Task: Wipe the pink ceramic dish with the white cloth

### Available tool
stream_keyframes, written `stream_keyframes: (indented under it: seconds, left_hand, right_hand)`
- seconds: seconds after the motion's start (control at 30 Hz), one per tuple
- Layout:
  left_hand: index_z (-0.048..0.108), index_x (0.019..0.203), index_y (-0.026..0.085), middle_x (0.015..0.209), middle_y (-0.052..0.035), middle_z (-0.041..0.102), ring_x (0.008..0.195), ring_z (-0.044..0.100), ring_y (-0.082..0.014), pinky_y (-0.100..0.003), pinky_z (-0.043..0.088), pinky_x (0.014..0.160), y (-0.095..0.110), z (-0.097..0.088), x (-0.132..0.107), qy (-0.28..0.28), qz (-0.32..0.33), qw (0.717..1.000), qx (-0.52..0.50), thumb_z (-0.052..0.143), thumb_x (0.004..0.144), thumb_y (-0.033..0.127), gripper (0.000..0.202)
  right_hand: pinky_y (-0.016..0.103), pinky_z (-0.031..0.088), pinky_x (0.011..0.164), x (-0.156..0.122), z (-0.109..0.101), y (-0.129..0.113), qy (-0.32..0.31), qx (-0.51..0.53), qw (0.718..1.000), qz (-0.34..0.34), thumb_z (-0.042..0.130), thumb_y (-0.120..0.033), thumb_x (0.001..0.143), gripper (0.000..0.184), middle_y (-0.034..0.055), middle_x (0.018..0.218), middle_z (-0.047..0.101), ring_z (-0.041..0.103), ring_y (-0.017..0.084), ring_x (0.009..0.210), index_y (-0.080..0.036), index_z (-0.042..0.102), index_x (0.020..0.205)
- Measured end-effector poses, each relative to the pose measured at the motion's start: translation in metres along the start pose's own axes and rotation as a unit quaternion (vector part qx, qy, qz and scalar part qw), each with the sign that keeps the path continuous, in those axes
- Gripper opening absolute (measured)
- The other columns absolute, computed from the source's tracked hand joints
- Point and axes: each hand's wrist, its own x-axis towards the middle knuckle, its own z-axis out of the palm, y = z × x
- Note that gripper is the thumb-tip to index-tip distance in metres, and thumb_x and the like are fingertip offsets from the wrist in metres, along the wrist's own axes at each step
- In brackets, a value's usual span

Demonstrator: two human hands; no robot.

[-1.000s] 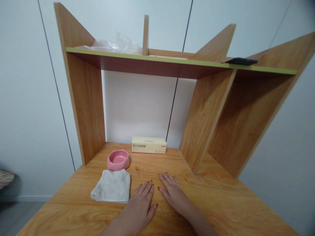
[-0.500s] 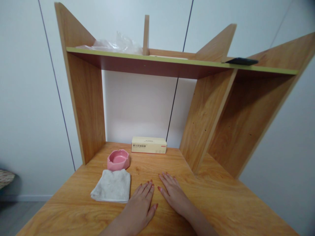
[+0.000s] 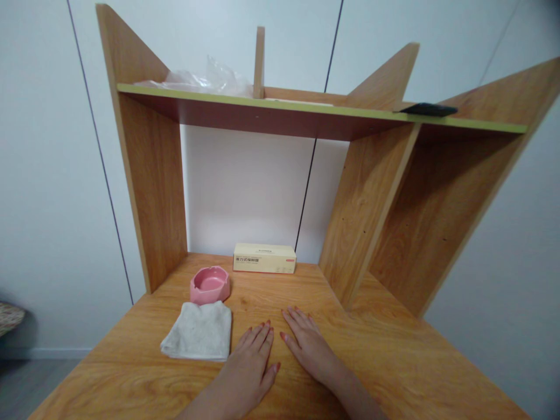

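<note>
My left hand (image 3: pixel 251 368) lies flat on the wooden desk (image 3: pixel 394 373), fingers stretched out and holding nothing. Just left of it is a folded whitish cloth (image 3: pixel 199 331), very near the wrist. My right hand (image 3: pixel 308 344) also rests palm down on the desk, with its thumb apart from the fingers and nothing in it. Behind the cloth stands a pink faceted ashtray (image 3: pixel 210 284) with notches in its rim. Farther back, a long cream-coloured box (image 3: pixel 264 258) with dark printed characters sits near the wall.
A wooden shelf unit rises from the back of the desk, with an upright divider (image 3: pixel 367 210) on the right. Its upper shelf (image 3: pixel 306 108) carries a crumpled clear plastic bag (image 3: pixel 205 80) and a flat dark object (image 3: pixel 429 109). Patterned fabric (image 3: pixel 11 317) shows at far left.
</note>
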Motion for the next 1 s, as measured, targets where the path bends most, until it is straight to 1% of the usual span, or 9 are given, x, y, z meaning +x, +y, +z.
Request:
stream_keyframes:
  seconds: [0.07,0.2,0.3,0.5,0.67,1.0]
  left_hand:
    - [0.038,0.127,0.012,0.133,-0.0121,0.034,0.123,0.031,-0.0237,-0.039,0.031,0.100,-0.0007,0.0009,-0.0001,0.000,0.001,1.000,-0.002,0.034,0.087,0.040,0.049]
    - [0.036,0.128,0.014,0.133,-0.0108,0.035,0.123,0.030,-0.0225,-0.039,0.030,0.100,-0.0035,0.0047,-0.0010,0.023,0.016,1.000,-0.003,0.033,0.087,0.039,0.048]
    - [0.036,0.129,0.015,0.133,-0.0105,0.036,0.123,0.031,-0.0221,-0.038,0.030,0.100,-0.0042,0.0058,-0.0012,0.030,0.018,0.999,0.001,0.034,0.087,0.039,0.048]
    - [0.038,0.127,0.012,0.133,-0.0126,0.035,0.122,0.032,-0.0238,-0.039,0.032,0.099,-0.0007,0.0011,-0.0004,0.007,0.006,1.000,0.001,0.033,0.087,0.039,0.049]
    - [0.037,0.128,0.014,0.133,-0.0113,0.036,0.122,0.031,-0.0226,-0.039,0.030,0.100,-0.0027,0.0037,-0.0003,0.024,0.014,1.000,0.000,0.034,0.086,0.039,0.048]
    - [0.037,0.128,0.013,0.133,-0.0110,0.035,0.122,0.032,-0.0227,-0.038,0.032,0.099,-0.0020,0.0020,-0.0006,0.003,0.006,1.000,0.007,0.032,0.087,0.039,0.049]
  right_hand:
    - [0.038,0.010,0.104,0.0001,0.0004,0.0004,0.000,-0.001,1.000,-0.001,0.023,-0.047,0.084,0.059,0.0075,0.138,0.026,0.017,0.021,0.128,-0.012,0.033,0.131]
    - [0.039,0.012,0.104,0.0002,0.0011,0.0010,0.006,0.000,1.000,-0.006,0.023,-0.047,0.084,0.059,0.0077,0.138,0.027,0.017,0.022,0.128,-0.013,0.033,0.130]
    - [0.040,0.011,0.104,-0.0001,0.0009,0.0005,0.009,-0.002,1.000,-0.008,0.023,-0.047,0.084,0.059,0.0083,0.137,0.028,0.018,0.022,0.128,-0.012,0.034,0.130]
    - [0.039,0.012,0.104,-0.0004,-0.0006,-0.0010,0.002,-0.004,1.000,0.000,0.024,-0.046,0.084,0.058,0.0076,0.138,0.027,0.018,0.022,0.128,-0.013,0.033,0.131]
    - [0.040,0.012,0.104,0.0001,0.0001,-0.0001,0.004,0.002,1.000,-0.002,0.024,-0.046,0.084,0.058,0.0085,0.138,0.027,0.018,0.022,0.128,-0.012,0.033,0.131]
    - [0.039,0.011,0.104,-0.0003,-0.0007,-0.0005,-0.001,-0.002,1.000,-0.002,0.022,-0.047,0.084,0.059,0.0078,0.138,0.027,0.017,0.021,0.128,-0.012,0.032,0.131]
